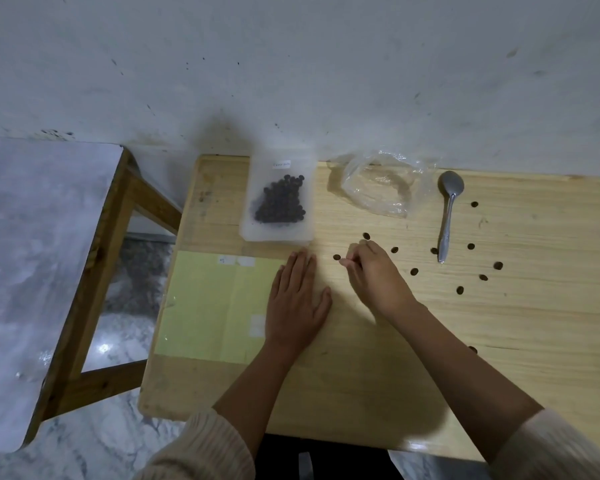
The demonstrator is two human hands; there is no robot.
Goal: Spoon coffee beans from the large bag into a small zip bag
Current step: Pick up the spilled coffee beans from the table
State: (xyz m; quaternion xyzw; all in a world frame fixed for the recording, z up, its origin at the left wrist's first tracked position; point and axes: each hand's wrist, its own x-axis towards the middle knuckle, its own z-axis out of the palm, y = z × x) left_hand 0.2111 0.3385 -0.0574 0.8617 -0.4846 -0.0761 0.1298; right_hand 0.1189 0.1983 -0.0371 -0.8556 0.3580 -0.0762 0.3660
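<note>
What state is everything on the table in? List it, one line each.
small zip bag: lying flat, beans inside; seal unclear
large bag: crumpled, looks nearly empty
spoon: lying on table, unheld
loose beans: scattered on table
left hand: flat, palm down
right hand: fingers curled; grip unclear

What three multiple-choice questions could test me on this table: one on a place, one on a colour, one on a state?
1. Where does the spoon lie?
A. in a cup
B. on the table, right of the crumpled clear bag
C. on the floor

2. What colour is the flat sheet?
A. red
B. black
C. pale yellow-green

3. How is the left hand?
A. flat, fingers straight
B. a fist
C. gripping a cup

Answers: B, the spoon lies on the wood beside that bag; C, the sheet's surface is yellow-green; A, the palm rests flat, holding nothing.
</note>
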